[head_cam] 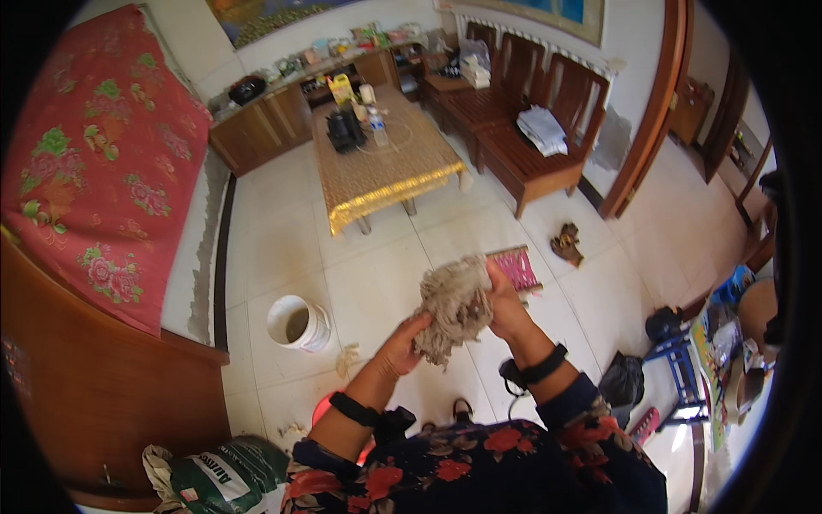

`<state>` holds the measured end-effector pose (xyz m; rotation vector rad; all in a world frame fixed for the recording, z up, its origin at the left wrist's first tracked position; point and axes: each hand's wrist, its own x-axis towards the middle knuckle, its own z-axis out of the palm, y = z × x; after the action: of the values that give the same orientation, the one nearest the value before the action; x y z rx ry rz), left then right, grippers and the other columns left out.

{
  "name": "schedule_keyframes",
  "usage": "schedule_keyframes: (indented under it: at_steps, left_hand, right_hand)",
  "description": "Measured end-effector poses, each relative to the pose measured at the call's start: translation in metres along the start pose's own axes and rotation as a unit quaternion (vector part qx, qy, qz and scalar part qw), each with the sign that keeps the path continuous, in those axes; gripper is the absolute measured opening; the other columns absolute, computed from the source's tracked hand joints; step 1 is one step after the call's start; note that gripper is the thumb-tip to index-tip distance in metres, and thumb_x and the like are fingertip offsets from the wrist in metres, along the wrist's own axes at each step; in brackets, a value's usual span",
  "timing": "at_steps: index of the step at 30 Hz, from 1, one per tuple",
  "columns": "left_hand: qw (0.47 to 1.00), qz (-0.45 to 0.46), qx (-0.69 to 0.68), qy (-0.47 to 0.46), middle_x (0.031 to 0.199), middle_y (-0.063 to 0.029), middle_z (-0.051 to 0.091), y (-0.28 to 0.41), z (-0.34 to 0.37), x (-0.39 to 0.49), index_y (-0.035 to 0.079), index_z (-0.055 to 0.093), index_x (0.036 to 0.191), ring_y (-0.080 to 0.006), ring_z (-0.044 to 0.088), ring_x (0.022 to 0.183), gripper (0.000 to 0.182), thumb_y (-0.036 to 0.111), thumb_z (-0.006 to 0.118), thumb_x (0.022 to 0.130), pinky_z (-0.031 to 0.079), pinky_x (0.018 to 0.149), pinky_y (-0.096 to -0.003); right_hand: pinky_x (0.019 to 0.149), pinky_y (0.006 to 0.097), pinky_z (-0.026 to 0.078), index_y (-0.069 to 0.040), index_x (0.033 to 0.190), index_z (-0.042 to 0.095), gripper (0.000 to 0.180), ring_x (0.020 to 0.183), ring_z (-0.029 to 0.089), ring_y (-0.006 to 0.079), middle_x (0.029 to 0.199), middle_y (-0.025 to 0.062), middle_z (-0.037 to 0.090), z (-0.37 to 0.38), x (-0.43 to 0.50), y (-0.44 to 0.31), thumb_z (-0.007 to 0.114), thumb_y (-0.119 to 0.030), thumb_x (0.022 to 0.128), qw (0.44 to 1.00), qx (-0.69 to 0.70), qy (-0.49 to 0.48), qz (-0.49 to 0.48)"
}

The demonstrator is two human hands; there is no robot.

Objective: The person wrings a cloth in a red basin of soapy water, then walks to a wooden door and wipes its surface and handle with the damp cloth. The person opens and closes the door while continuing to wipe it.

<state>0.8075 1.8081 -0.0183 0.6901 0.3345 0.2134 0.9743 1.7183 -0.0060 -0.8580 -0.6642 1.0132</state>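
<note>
A shaggy grey-beige clump of fibrous material [453, 305] is held up between both my hands, in front of my body above the tiled floor. My left hand [406, 344] grips its lower left side, with the thumb on top. On the right edge, my right hand [506, 302] closes around the clump, and its fingers are partly hidden. A white bucket [314, 327] with grey contents stands on the floor to the left. Near it lies a pale scrap [347, 360]. Partly behind my left forearm is a red container [326, 406].
A low stool with a pink woven seat [515, 268] is beyond my right hand. Farther off stand a cloth-covered table [385, 177] and wooden chairs [520, 144]. A green sack [237, 475] lies at lower left; a black bag [623, 385] and blue-framed table [677, 372] are at right.
</note>
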Motion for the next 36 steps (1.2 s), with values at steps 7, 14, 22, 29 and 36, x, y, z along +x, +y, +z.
schedule_keyframes:
  at_steps: [7, 14, 22, 29, 36]
  left_hand:
    - [0.991, 0.112, -0.068, -0.027, 0.114, -0.0117, 0.054, 0.027, -0.024, -0.03, 0.005, 0.04, 0.122, -0.0248, 0.055, 0.103, 0.051, 0.003, 0.058, 0.074, 0.046, 0.087, -0.0378]
    - [0.988, 0.134, 0.058, 0.054, 0.13, -0.0089, 0.04, 0.013, 0.005, -0.036, 0.005, 0.028, 0.132, -0.022, 0.037, 0.121, 0.057, 0.038, 0.045, 0.089, 0.033, 0.099, -0.0374]
    - [0.988, 0.069, 0.123, -0.069, 0.129, -0.0099, 0.04, 0.009, -0.02, -0.038, 0.007, 0.034, 0.129, -0.0263, 0.04, 0.118, 0.064, 0.055, 0.036, 0.087, 0.036, 0.094, -0.0481]
    - [0.949, 0.109, 0.243, 0.17, 0.105, -0.0045, 0.053, -0.023, 0.044, 0.042, 0.014, 0.034, 0.125, -0.0195, 0.054, 0.09, 0.05, 0.033, 0.057, 0.085, 0.05, 0.072, -0.0334]
    - [0.97, -0.17, -0.021, -0.175, 0.127, -0.0069, 0.045, -0.128, 0.182, 0.154, 0.018, 0.038, 0.129, -0.0263, 0.044, 0.115, 0.063, 0.062, 0.024, 0.086, 0.036, 0.094, -0.0505]
  right_hand:
    - [0.084, 0.036, 0.044, -0.01, 0.13, 0.036, 0.052, 0.111, 0.045, 0.0211, 0.128, 0.0096, 0.041, 0.024, -0.022, -0.009, 0.051, -0.006, 0.08, 0.99, -0.085, 0.11, -0.005]
    - [0.097, 0.035, 0.034, -0.006, 0.128, 0.037, 0.074, 0.118, 0.039, 0.0253, 0.127, 0.0134, 0.04, 0.085, -0.019, 0.042, 0.073, -0.018, 0.065, 0.841, -0.495, -0.001, -0.22]
    - [0.07, 0.0307, 0.049, -0.008, 0.111, 0.043, 0.044, 0.082, 0.056, 0.0164, 0.094, 0.008, 0.055, 0.046, -0.019, 0.048, 0.061, -0.001, 0.071, 0.985, 0.097, 0.12, 0.073]
    - [0.079, 0.0368, 0.05, -0.009, 0.12, 0.04, 0.048, 0.096, 0.057, 0.0221, 0.108, 0.0106, 0.054, -0.042, -0.054, -0.037, 0.047, 0.003, 0.074, 0.98, 0.19, 0.061, 0.006]
    - [0.092, 0.0298, 0.039, -0.005, 0.125, 0.038, 0.059, 0.106, 0.049, 0.0153, 0.115, 0.0063, 0.05, -0.137, -0.131, -0.132, 0.055, 0.003, 0.07, 0.973, -0.091, 0.127, -0.171]
